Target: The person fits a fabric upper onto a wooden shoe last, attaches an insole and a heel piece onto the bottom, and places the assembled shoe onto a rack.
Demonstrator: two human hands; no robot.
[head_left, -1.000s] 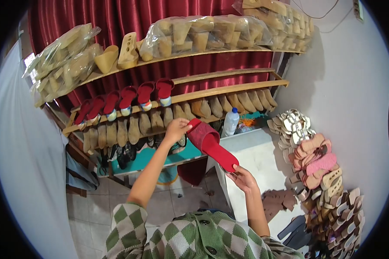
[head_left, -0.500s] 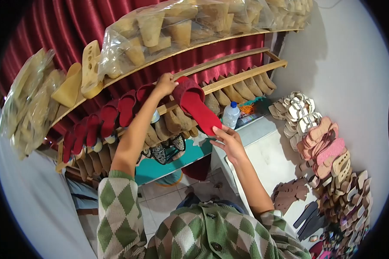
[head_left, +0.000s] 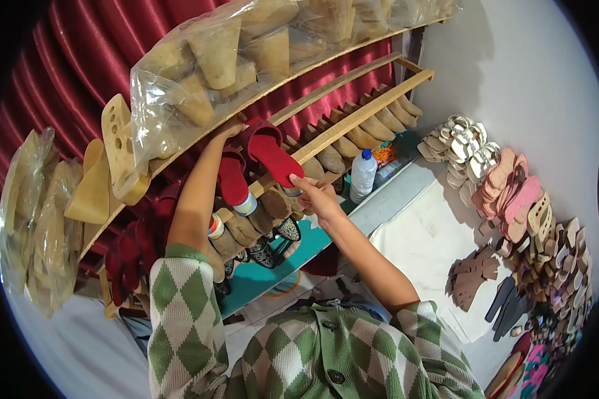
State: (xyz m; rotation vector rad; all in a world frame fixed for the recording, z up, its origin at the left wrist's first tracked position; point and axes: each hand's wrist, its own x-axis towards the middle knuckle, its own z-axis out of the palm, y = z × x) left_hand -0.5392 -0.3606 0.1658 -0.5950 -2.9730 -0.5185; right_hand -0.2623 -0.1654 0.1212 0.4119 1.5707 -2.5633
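A red slipper point(head_left: 273, 154) lies over the front rail of the wooden rack point(head_left: 353, 120), tilted with its strap end up and to the left. At its lower right end my right hand point(head_left: 318, 198) pinches the sole. My left hand point(head_left: 231, 128) is beside the strap end, below the upper shelf; its fingers are partly hidden and what they hold cannot be made out. Just left of this slipper, another red slipper point(head_left: 233, 181) rests on the rack, and more dark red slippers point(head_left: 136, 249) hang further left.
Plastic-wrapped wooden blocks point(head_left: 213, 56) fill the upper shelf. Wooden shoe lasts point(head_left: 359, 137) line the rack. A water bottle point(head_left: 363, 176) stands on the ledge right of my right hand. Piles of sandals point(head_left: 466, 156) and pink soles point(head_left: 506, 193) lie at the right wall.
The view has shifted. The slipper and both hands have moved left and the slipper now lies at the rack, next to another red one.
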